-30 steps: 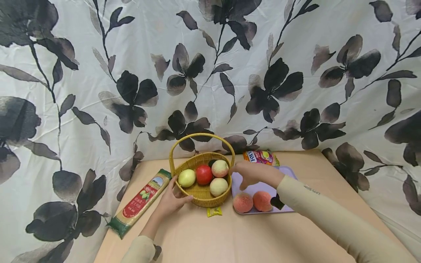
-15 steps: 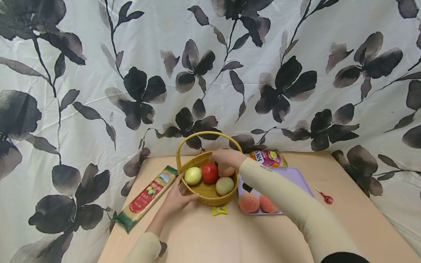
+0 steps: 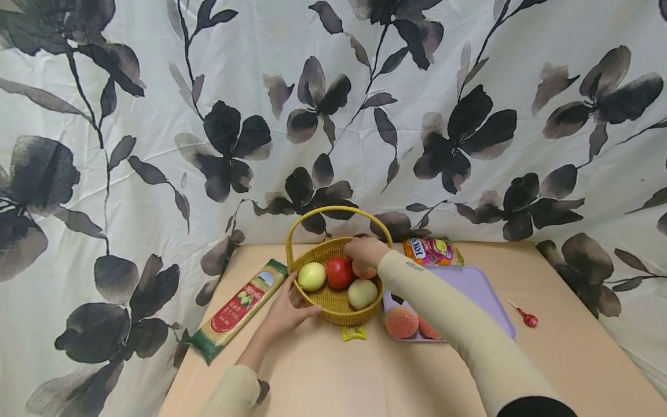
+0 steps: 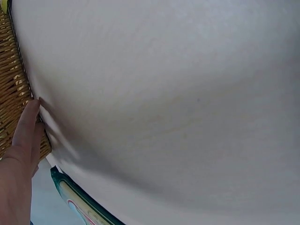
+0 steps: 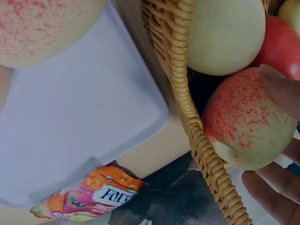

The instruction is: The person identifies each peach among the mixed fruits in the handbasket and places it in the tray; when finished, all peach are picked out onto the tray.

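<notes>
A yellow wicker basket point(image 3: 333, 307) with an arched handle holds a pale green round fruit point(image 3: 311, 277), a red fruit point(image 3: 340, 272), a pale peach point(image 3: 362, 294) and a red-speckled peach point(image 5: 248, 117). My left hand point(image 3: 285, 310) holds the basket at its left front, thumb toward the front and fingers along the side wall. Inside the basket's right rear, my right hand point(image 3: 367, 253) grips the speckled peach, thumb on one side and fingers on the other. That hand covers part of the peach in the head view. A dark patch shows beneath it in the right wrist view.
Right of the basket lies a lilac tray point(image 3: 484, 289) with pink peaches point(image 3: 401, 322), partly under my sleeve. Behind it is a FOX'S candy bag point(image 3: 433, 252). A lollipop point(image 3: 526, 317) lies at right, a pasta packet point(image 3: 239, 310) at left, a yellow sachet point(image 3: 354, 333) in front.
My right hand has moved left from the basket's right rim into the basket, onto the speckled peach. The left hand keeps its place at the basket. The head view has shifted slightly.
</notes>
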The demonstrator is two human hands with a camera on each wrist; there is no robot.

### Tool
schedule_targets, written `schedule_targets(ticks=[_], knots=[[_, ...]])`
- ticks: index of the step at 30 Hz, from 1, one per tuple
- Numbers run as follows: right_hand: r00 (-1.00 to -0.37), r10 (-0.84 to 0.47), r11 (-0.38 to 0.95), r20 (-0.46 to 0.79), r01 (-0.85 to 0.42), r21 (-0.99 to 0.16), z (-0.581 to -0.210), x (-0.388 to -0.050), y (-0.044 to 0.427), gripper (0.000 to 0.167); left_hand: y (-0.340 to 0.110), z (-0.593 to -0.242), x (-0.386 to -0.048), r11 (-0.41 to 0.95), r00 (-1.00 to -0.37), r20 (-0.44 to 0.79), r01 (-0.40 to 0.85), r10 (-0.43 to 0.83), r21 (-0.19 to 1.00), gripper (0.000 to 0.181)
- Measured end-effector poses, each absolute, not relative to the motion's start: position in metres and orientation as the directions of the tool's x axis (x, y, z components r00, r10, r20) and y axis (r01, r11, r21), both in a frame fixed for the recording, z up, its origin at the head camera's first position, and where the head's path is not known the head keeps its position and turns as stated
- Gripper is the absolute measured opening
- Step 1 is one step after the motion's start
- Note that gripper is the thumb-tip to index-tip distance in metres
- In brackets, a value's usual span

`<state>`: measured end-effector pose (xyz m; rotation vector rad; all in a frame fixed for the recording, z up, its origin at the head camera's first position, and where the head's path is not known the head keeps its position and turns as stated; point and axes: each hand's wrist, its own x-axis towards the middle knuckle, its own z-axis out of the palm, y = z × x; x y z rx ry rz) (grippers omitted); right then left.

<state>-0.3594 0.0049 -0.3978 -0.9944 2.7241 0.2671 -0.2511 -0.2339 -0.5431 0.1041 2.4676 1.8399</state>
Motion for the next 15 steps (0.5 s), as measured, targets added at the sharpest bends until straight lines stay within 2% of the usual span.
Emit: schedule_targets(ticks=[6,15], knots=[[-0.733,-0.617,0.74,-0.286,-0.664,0.107,-0.399,-0.361,0.005,0.015,-0.234,-0.544,-0.251,0.319,-0.996,0.0,0.027,0.084,0.947,0.121],[-0.736,-0.627,0.752,-0.255,-0.657,0.049,-0.39,-0.351,0.003,0.013,-0.233,-0.542,-0.249,0.303,-0.997,-0.014,0.012,0.081,0.953,0.12]])
